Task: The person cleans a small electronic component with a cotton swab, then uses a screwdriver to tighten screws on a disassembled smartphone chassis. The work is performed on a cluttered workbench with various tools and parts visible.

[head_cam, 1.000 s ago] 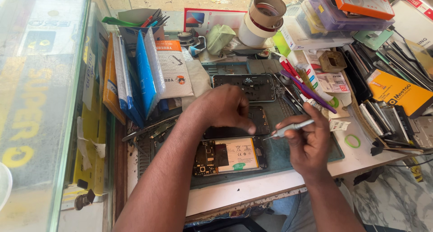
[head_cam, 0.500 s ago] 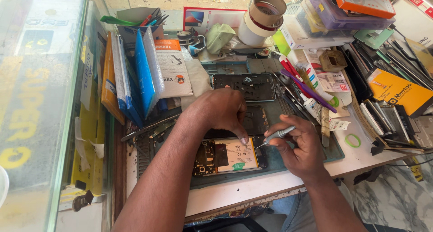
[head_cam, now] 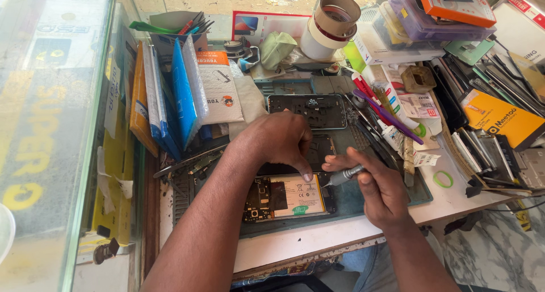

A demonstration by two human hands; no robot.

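Head view: beside blue packets (head_cam: 184, 93) stacked at the left, the left hand (head_cam: 281, 141) presses fingertips on an opened smartphone (head_cam: 286, 198) lying on the green repair mat (head_cam: 392, 192), while the right hand (head_cam: 383, 192) pinches a small screwdriver (head_cam: 343, 176) at the phone's right edge.

Opened phone (head_cam: 286, 198) lies flat, back cover off, exposing a pale battery and dark circuit board. Slim metal screwdriver (head_cam: 345, 175) is angled low, tip apparently at the phone's right edge.
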